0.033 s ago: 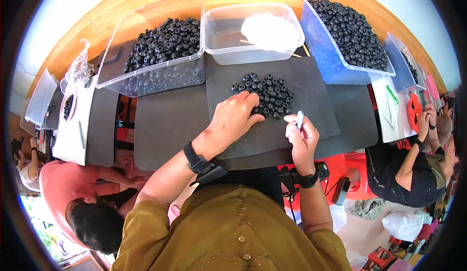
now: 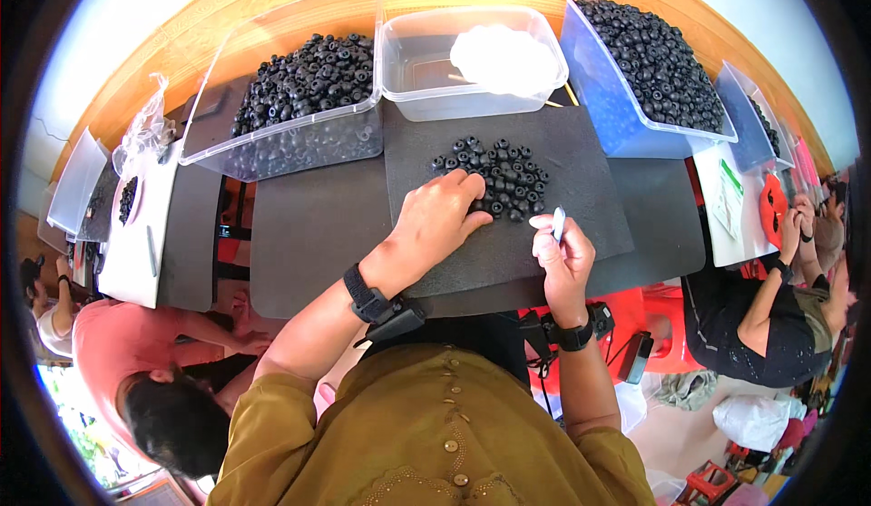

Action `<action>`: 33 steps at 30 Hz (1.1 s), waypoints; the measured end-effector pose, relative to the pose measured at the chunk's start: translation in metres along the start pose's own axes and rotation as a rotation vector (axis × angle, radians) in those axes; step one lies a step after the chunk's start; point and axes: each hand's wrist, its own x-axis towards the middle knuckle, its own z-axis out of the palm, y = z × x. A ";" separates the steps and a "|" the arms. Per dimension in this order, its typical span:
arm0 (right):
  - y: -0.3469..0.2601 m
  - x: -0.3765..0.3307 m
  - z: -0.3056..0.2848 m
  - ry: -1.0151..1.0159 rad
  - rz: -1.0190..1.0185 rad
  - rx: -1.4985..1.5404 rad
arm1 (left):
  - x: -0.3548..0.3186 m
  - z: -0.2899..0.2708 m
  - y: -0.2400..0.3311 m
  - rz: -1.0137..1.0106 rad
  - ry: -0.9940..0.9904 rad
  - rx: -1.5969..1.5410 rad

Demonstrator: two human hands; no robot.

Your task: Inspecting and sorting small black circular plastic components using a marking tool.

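Observation:
Several black, round bead-like parts with holes (image 2: 504,177) lie in a loose pile on a dark mat (image 2: 581,175) before me. My left hand (image 2: 434,220) rests at the near left side of the pile, fingers curled against it. Its thumb stands apart from the index finger, and black parts show between them. The undersides of the fingers are hidden. To the right of the pile, just above the mat, my right hand (image 2: 567,256) pinches a small, pale, blade-like piece (image 2: 559,223) that points upward. Its exact kind is not clear.
Behind the mat stand a clear bin of black parts (image 2: 318,138), a clear tub (image 2: 435,99) with a white bundle (image 2: 504,57), and a bluish bin (image 2: 626,129) full of black parts. A person in pink (image 2: 136,338) bends at left; another in dark clothes (image 2: 735,324) works at right.
The bent person at the left has shifted their head slightly leftward. My hands, the pale piece and the pile look the same.

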 end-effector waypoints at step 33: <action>-0.005 0.007 0.014 -0.210 -0.399 -0.539 | -0.048 0.013 -0.019 -0.379 -0.251 -2.178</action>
